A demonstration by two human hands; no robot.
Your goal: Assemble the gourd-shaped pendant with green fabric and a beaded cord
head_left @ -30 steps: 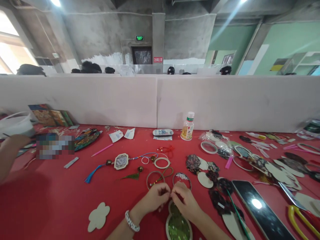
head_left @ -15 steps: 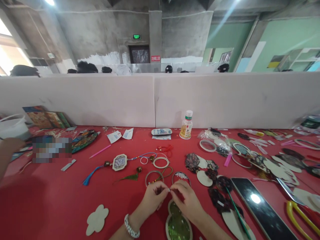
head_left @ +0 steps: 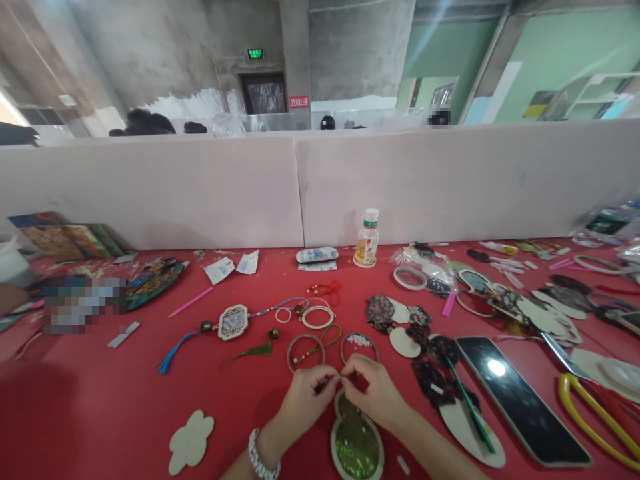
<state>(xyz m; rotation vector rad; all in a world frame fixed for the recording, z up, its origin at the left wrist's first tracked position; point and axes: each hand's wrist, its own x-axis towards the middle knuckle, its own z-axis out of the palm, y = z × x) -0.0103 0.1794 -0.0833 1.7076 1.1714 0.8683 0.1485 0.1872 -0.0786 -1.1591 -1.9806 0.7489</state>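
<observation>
My left hand (head_left: pixel 307 400) and my right hand (head_left: pixel 373 393) meet fingertip to fingertip, both pinched closed around something too small to make out. Just below them lies a gourd-shaped wooden frame (head_left: pixel 334 460) with a shiny green filling (head_left: pixel 357 443), its top partly covered by my fingers. Beyond my right fingertips is a round ring tray (head_left: pixel 377 355) holding white beads (head_left: pixel 359 340). A second ring (head_left: pixel 289 360) with an olive cord (head_left: pixel 320 337) lies beyond my left hand. A white beaded bracelet (head_left: pixel 257 457) circles my left wrist.
A wooden cloud shape (head_left: pixel 191 442) lies at left, behind it a blue-tasselled pendant (head_left: pixel 233 323). At right are a phone (head_left: pixel 525 400), yellow-handled scissors (head_left: pixel 575 407) and dark patterned pieces (head_left: pixel 433 380). A bottle (head_left: pixel 367 240) stands before the white partition (head_left: pixel 200 193).
The camera view has shifted slightly, so the table scene sits a little further left and higher. My hands stay pinched together above the gourd frame.
</observation>
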